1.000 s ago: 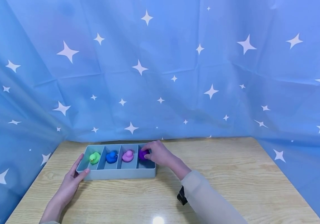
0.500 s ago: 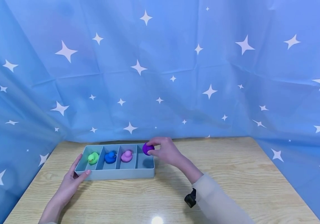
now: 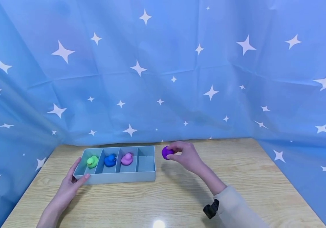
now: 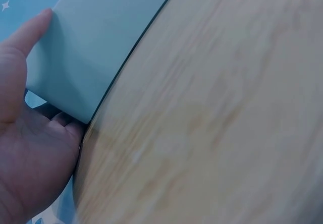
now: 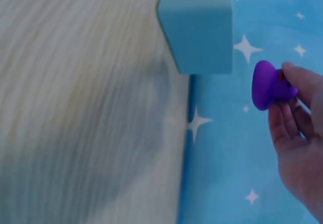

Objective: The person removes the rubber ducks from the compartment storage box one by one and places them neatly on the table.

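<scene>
My right hand (image 3: 189,159) pinches a purple rubber duck (image 3: 166,153) between thumb and fingers, in the air just right of a grey-blue divided box (image 3: 120,178). In the right wrist view the purple duck is tipped on its side, its base facing the box. Around the box's near left corner, my left hand (image 3: 68,187) holds on, thumb against the front wall and fingers along the left end. Inside the box sit a green duck (image 3: 92,161), a blue duck (image 3: 110,160) and a pink duck (image 3: 127,159), one per compartment. The rightmost compartment holds nothing.
The box stands on a wood-grain table (image 3: 140,205), toward its back left. Behind and beside the table hangs a blue cloth (image 3: 163,79) with white stars. A black device (image 3: 211,209) is strapped at the right wrist.
My right hand has lifted the purple duck out of the rightmost compartment and carried it right, past the box's end. The left hand stays at the box's left corner.
</scene>
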`<move>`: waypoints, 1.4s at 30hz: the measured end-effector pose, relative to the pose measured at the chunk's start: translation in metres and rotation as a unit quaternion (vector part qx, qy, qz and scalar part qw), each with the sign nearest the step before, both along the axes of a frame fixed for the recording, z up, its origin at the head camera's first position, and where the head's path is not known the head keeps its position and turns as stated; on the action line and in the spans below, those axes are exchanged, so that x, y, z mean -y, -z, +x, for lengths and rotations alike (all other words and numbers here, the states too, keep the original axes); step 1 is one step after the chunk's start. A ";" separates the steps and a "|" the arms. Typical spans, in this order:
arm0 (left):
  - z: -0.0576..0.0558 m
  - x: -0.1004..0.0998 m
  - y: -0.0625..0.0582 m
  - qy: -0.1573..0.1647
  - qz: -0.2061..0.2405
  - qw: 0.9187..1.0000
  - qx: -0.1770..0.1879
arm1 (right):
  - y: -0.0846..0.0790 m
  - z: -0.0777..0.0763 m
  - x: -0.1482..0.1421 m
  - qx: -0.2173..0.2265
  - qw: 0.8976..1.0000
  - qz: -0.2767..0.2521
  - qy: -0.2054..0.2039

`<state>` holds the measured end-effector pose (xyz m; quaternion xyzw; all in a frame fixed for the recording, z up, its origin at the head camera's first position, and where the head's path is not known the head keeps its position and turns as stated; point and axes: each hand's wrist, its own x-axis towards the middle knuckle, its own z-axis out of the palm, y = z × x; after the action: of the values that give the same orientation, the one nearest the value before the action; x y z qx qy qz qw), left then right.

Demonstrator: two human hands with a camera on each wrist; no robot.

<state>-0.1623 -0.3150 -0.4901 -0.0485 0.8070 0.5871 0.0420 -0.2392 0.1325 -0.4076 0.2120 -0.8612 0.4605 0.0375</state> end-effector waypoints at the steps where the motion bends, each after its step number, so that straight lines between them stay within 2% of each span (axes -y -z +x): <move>1: 0.000 0.000 0.000 0.000 0.000 1.000 0.000 | 0.001 0.001 -0.003 0.003 1.000 0.001 0.004; 17: 0.001 0.001 -0.002 0.008 0.004 1.000 -0.005 | 0.033 0.006 -0.030 0.038 0.999 0.023 0.019; 31: 0.000 0.000 -0.001 0.009 0.009 1.000 -0.002 | 0.054 0.002 -0.015 0.041 0.998 0.034 0.014; 42: 0.000 0.001 0.001 0.007 0.016 1.000 -0.006 | 0.059 -0.003 -0.002 0.045 0.998 0.038 0.031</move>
<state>-0.1626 -0.3164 -0.4907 -0.0389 0.7981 0.5999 0.0416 -0.2418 0.1341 -0.4667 0.1660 -0.8849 0.4352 0.0051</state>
